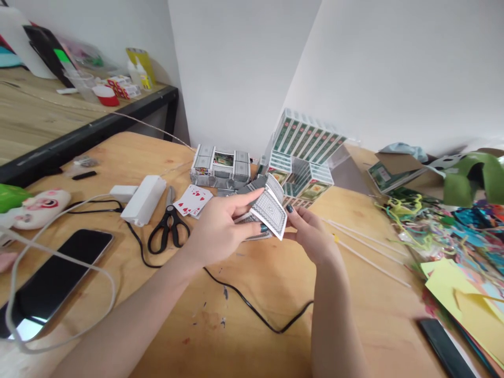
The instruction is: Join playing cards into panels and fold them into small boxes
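Note:
Several grey-backed playing cards (270, 210) are between my two hands above the middle of the table. My left hand (220, 223) pinches them from the left, thumb and index finger on the cards. At their right edge, my right hand (311, 228) holds them with thumb and fingertips, partly hidden behind. One card shows a fold or bend near its top. Behind is a structure of grey-backed cards (222, 165). Stacked green-and-white card boxes (309, 137) stand just beyond my hands. Loose heart cards (192, 200) lie face up left of my left hand.
Black scissors (169, 223), a white power adapter (145, 199) and a phone (59, 278) lie on the left. A black cable (252, 307) crosses in front. White sticks (370, 252), colourful strands (444, 226) and yellow paper (464, 299) are on the right.

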### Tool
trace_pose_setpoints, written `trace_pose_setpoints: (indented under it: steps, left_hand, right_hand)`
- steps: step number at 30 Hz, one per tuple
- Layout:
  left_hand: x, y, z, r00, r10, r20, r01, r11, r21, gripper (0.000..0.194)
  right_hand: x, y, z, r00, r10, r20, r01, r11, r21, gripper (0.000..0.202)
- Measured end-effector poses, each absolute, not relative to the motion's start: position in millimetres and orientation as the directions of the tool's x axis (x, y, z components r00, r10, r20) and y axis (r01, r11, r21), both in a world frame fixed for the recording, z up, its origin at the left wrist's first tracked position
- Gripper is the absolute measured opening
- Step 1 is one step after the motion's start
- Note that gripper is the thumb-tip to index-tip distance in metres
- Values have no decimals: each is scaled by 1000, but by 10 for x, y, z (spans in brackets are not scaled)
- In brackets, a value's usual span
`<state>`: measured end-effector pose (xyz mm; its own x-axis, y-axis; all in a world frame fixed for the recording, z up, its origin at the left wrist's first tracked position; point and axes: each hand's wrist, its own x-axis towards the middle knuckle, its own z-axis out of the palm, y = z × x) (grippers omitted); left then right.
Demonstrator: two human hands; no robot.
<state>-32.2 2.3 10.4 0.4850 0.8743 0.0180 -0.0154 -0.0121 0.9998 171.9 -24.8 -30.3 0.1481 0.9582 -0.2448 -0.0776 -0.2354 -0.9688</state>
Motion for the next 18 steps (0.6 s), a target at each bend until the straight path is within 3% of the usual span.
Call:
trace_pose_setpoints:
  steps: [4,10,14,18]
  left_hand:
    - [-393,35,163,505,863,10,-249,135,959,66]
    - [-418,46,155,529,840,122,-462,165,872,54]
    - [-415,95,104,540,831,130,-522,210,827,49]
    - [-431,221,-6,530,840,114,-585,265,767,42]
  right_hand:
    - [1721,-258,-368,19,974,-227,-72,-225,-972,38]
    - [1740,-199,-498,-53,979,-196,54,-194,-980,50]
    - [1825,-171,-541,30,993,-117,190,-121,-974,55]
    - [1954,-205,-462,154,985,81,456,2,-890,62]
